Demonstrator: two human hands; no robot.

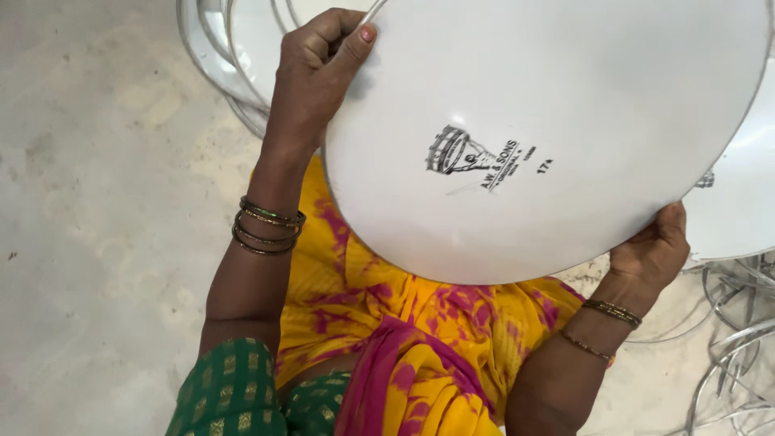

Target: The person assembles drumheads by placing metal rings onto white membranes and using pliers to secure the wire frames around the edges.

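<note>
A large round white drum skin point(581, 89) with a small black printed emblem near its middle fills the upper right of the head view. My left hand point(319, 64) grips its upper left rim, thumb on the face. My right hand point(652, 250) holds the lower right edge from beneath, fingers hidden behind the disc. Both wrists wear thin bangles. The disc is held above my lap, which is draped in yellow and pink cloth point(379, 323).
More white round skins in metal hoops point(234, 48) lie stacked behind my left hand. Another white disc point(739, 210) sits at the right edge. Loose metal rings and wire hoops point(735, 339) lie on the pale concrete floor point(97, 202) at lower right.
</note>
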